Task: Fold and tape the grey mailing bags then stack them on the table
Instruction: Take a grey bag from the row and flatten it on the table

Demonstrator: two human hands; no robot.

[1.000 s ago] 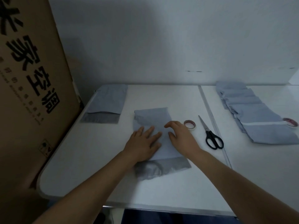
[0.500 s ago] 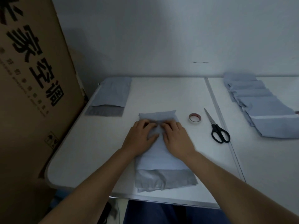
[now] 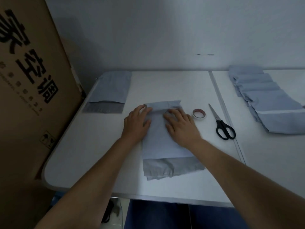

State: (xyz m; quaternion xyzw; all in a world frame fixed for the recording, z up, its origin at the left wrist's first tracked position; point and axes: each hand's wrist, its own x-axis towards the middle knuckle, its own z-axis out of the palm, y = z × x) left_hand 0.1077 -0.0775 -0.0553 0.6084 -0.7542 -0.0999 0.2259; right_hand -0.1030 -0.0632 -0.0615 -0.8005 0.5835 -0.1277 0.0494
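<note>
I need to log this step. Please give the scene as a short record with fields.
Work item: grey plastic mailing bag, far edge folded over
Left hand: fingers flat on the fold
Right hand: flat on the bag
Tape: small white tape roll, untouched
Cutter: black-handled scissors, right of tape
Done row: folded grey bags, far right

A grey mailing bag (image 3: 160,138) lies flat near the middle of the white table (image 3: 99,154), its far end rolled over into a narrow fold and its darker flap crumpled at the near end. A second flat bag (image 3: 110,90) lies at the far left. A row of overlapping folded bags (image 3: 267,100) stretches along the far right.
</note>
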